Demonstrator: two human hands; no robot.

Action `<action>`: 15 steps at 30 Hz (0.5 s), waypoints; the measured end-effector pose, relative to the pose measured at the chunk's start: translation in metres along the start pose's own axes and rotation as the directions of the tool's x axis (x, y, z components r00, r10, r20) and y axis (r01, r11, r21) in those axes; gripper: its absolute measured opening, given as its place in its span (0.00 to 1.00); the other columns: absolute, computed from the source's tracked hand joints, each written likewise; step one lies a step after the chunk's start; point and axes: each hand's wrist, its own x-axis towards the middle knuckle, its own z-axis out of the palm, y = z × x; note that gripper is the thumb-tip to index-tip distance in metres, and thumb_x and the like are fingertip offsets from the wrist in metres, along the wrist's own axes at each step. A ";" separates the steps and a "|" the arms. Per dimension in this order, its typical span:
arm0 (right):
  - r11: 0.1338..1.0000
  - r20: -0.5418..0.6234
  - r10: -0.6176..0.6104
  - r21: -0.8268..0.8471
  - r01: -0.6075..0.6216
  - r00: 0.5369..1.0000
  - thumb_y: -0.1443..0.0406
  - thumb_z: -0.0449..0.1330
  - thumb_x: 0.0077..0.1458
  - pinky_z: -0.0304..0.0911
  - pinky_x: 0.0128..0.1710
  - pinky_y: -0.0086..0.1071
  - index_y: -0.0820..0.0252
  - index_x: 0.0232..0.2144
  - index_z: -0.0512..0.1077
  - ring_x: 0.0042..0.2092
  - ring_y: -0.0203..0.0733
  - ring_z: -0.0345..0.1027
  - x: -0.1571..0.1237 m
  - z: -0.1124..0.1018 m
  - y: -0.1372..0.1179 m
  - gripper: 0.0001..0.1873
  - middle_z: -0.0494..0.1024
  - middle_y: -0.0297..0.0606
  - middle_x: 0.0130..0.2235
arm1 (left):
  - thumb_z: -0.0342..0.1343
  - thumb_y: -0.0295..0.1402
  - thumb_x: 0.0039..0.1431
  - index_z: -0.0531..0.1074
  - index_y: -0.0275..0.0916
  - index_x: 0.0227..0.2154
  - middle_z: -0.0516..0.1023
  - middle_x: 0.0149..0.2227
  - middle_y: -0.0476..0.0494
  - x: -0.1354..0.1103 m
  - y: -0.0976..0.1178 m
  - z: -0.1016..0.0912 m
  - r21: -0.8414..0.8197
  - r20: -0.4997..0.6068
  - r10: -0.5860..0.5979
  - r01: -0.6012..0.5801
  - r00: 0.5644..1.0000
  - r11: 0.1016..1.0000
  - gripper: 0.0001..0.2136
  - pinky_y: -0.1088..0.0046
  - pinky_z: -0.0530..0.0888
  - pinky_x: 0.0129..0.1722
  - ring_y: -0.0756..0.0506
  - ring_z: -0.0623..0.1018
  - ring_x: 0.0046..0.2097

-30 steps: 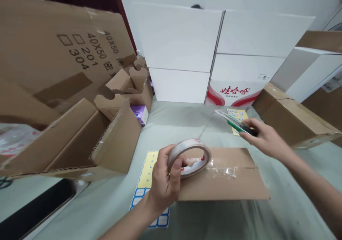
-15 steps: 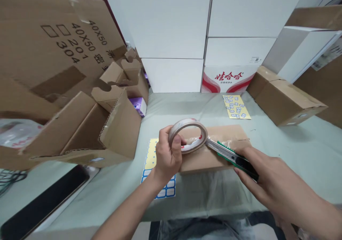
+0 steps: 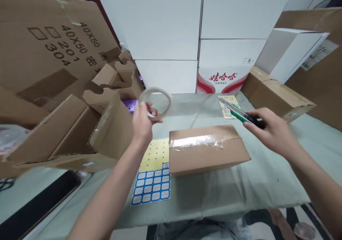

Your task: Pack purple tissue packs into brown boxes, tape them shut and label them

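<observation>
Clear tape roll point(image 3: 167, 95) pinched in L hand point(image 3: 141, 120), now off brown cardboard box point(image 3: 208, 158); R hand point(image 3: 269, 129) clenches green-silver utility knife point(image 3: 240, 114), tape strip point(image 3: 196, 140) left on box.

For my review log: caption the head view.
Left hand holds a tape roll; right hand, a box cutter; a taped carton lies between.

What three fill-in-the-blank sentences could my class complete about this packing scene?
1. The left hand holds a roll of clear ____.
2. The right hand holds a ____ with a green handle.
3. The label sheet beside the cardboard box has ____-bordered labels.

Missing words: tape; utility knife; blue.
</observation>
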 end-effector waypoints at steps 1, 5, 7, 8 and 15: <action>0.999 0.011 0.050 0.011 -0.050 0.999 0.60 0.59 0.58 0.67 0.44 0.43 0.60 0.46 0.72 0.46 0.51 0.71 0.017 0.015 0.016 0.15 0.76 0.45 0.45 | 0.38 0.42 0.70 0.66 0.39 0.40 0.67 0.26 0.52 0.013 -0.008 0.007 0.059 0.045 -0.037 0.035 0.998 0.998 0.15 0.74 0.75 0.28 0.49 0.75 0.31; 0.998 0.120 0.064 0.011 -0.065 0.991 0.64 0.60 0.60 0.67 0.50 0.43 0.63 0.47 0.72 0.48 0.46 0.71 0.067 0.091 0.056 0.13 0.76 0.44 0.47 | 0.54 0.39 0.66 0.70 0.36 0.50 0.75 0.47 0.41 0.046 -0.047 0.043 0.339 0.230 -0.211 0.125 0.950 0.932 0.15 0.62 0.77 0.42 0.44 0.78 0.44; 0.999 0.158 0.051 0.001 -0.052 0.986 0.60 0.60 0.62 0.69 0.48 0.44 0.62 0.48 0.71 0.48 0.44 0.71 0.078 0.126 0.061 0.15 0.74 0.42 0.49 | 0.57 0.38 0.64 0.69 0.37 0.52 0.73 0.52 0.39 0.053 -0.063 0.059 0.461 0.284 -0.269 0.115 0.920 0.880 0.17 0.57 0.77 0.46 0.42 0.77 0.48; 0.999 0.170 0.043 -0.004 -0.043 0.985 0.59 0.60 0.63 0.69 0.48 0.45 0.62 0.49 0.70 0.48 0.44 0.71 0.080 0.141 0.061 0.16 0.74 0.42 0.50 | 0.56 0.38 0.64 0.69 0.37 0.52 0.73 0.52 0.39 0.056 -0.070 0.066 0.512 0.303 -0.285 0.097 0.909 0.853 0.17 0.57 0.76 0.47 0.41 0.76 0.49; 1.000 0.169 -0.017 -0.002 0.018 0.985 0.59 0.59 0.63 0.69 0.48 0.45 0.61 0.50 0.70 0.49 0.44 0.71 0.072 0.182 0.064 0.17 0.73 0.42 0.50 | 0.56 0.37 0.64 0.67 0.37 0.54 0.70 0.57 0.37 0.066 -0.070 0.084 0.691 0.338 -0.201 -0.097 0.919 0.716 0.18 0.51 0.73 0.53 0.38 0.73 0.55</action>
